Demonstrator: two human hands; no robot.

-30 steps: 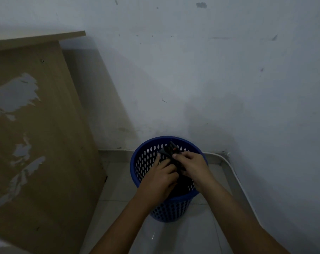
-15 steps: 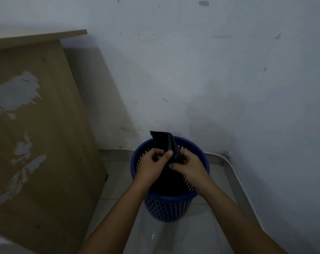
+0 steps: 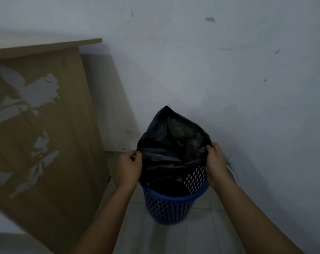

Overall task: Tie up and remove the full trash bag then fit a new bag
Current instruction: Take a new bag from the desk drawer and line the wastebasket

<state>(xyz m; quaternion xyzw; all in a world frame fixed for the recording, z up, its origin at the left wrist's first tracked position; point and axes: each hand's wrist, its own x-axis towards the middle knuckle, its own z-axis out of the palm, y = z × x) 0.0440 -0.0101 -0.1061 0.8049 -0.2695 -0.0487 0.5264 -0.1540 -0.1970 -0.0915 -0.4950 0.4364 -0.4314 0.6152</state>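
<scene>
One bag, one bin, two hands, one piece of furniture.

There is one black trash bag [image 3: 171, 142], held open above one blue perforated bin [image 3: 167, 205]. Two hands are in view: one left hand [image 3: 127, 166] and one right hand [image 3: 216, 160], each gripping a side of the bag's mouth. One wooden cabinet [image 3: 42, 129] stands at the left, and one white cable [image 3: 233, 174] runs along the floor by the wall.
</scene>
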